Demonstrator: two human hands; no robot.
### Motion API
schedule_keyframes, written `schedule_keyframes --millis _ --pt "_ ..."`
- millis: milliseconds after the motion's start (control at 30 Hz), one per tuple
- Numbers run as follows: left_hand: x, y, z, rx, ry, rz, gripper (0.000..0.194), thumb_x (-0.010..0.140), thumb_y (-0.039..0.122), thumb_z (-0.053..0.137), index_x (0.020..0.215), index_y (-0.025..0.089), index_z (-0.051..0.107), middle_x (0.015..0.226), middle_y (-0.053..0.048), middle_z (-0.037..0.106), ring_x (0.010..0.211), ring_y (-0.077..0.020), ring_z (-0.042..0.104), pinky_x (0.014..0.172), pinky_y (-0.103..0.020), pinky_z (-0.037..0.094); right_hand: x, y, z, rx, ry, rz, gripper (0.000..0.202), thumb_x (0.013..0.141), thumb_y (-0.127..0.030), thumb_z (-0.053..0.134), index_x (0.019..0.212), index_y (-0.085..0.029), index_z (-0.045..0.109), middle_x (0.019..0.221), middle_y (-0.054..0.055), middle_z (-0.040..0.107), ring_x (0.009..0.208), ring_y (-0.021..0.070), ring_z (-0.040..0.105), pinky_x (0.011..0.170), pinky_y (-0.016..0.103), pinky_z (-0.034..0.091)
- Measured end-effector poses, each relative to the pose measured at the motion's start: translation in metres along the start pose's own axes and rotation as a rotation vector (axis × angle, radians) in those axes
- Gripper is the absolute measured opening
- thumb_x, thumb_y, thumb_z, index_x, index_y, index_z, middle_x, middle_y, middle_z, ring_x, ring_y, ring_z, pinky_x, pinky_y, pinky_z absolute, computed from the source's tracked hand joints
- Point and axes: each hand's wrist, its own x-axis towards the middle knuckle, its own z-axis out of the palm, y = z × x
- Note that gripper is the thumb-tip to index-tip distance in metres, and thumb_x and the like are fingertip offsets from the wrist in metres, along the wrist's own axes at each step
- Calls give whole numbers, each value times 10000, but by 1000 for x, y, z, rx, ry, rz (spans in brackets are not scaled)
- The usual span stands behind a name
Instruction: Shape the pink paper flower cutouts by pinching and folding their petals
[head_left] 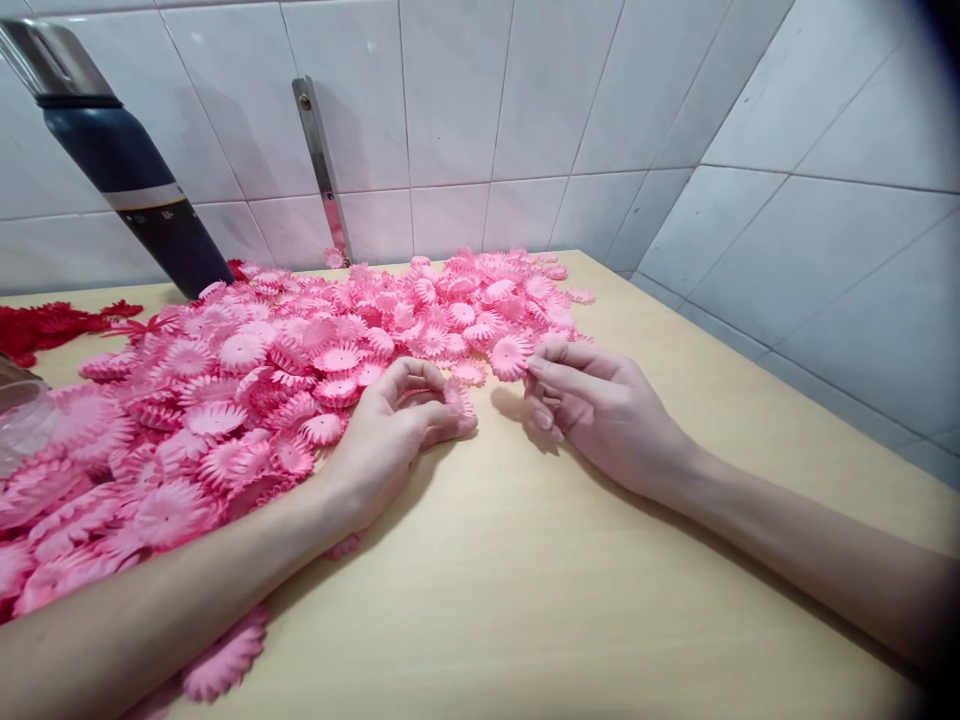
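Observation:
Between the thumb and fingers of my left hand (401, 420) is a pink petal disc (460, 398) with a scalloped edge, held on edge just above the table. My right hand (592, 405) pinches another pink petal disc (510, 357) by its right rim, its round face turned towards me. A small gap separates the two hands. Behind and left of them spreads a large heap of similar pink petal discs (337, 357), some with a small hole in the middle. My left forearm lies over part of this heap.
A dark blue bottle (142, 160) with a steel cap stands at the back left. Near it lie red pieces (52, 328) and a clear plastic container (22, 425). White tiled walls (457, 90) border the wooden table (600, 590), and a metal strip (322, 165) is fixed to the back wall.

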Motion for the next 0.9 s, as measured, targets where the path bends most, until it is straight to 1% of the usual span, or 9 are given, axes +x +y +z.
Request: schedule_keyframes --millis 67,133,200,267,367,467,667,833,900 --pt "0 0 -1 10 -48 -9 117 718 62 638 752 138 556 801 -12 618 769 -133 635 888 -356 506 -3 2 1 -103 -16 -66 112 821 -262 663 786 -171 608 542 -23 502 483 110 465 439 243 390" --pt "0 0 -2 43 -111 -12 57 755 128 642 753 125 585 841 -33 632 821 -145 636 895 -338 494 -7 2 2 -215 -50 -109 138 820 -286 677 784 -164 623 561 -22 526 500 96 476 478 235 406" --pt "-1 0 -4 136 -158 8 113 773 217 677 787 130 607 855 -35 643 857 -154 635 885 -323 490 -10 0 4 -299 -113 -123 155 814 -294 687 767 -157 633 597 -17 552 514 83 485 493 221 408" --pt "-2 -1 -5 255 -196 39 176 775 291 700 795 141 609 829 -25 647 854 -154 634 854 -302 490 -12 -2 6 -336 -189 -125 146 818 -282 682 765 -151 642 625 -11 571 534 78 502 507 211 420" --pt "-2 0 -5 362 -240 82 210 784 331 696 774 146 598 788 -12 633 812 -139 621 800 -268 482 -13 -4 8 -350 -262 -123 123 835 -258 658 782 -147 652 657 -1 597 570 81 527 537 204 445" --pt "-2 1 -5 384 -266 101 224 797 350 680 775 146 590 786 -11 620 798 -134 598 776 -260 472 -13 -4 8 -363 -267 -118 123 841 -252 650 781 -145 651 662 1 598 569 80 523 536 203 447" --pt "-4 3 -5 428 -293 88 197 854 341 602 816 148 591 842 -22 605 831 -140 565 799 -270 439 -13 -4 7 -371 -282 -143 116 826 -258 662 782 -150 663 702 19 628 585 97 540 555 224 465" --pt "-5 2 -4 446 -311 134 222 825 367 637 782 161 568 810 -8 573 796 -135 534 754 -251 419 -14 -5 9 -372 -292 -159 97 813 -252 669 776 -163 672 674 12 614 577 106 539 551 235 462" --pt "-4 2 -4 447 -311 126 228 822 377 638 781 162 571 805 -9 569 797 -139 528 756 -255 417 -14 -6 10 -368 -299 -159 94 815 -247 665 772 -165 670 659 8 603 574 108 537 551 237 460"
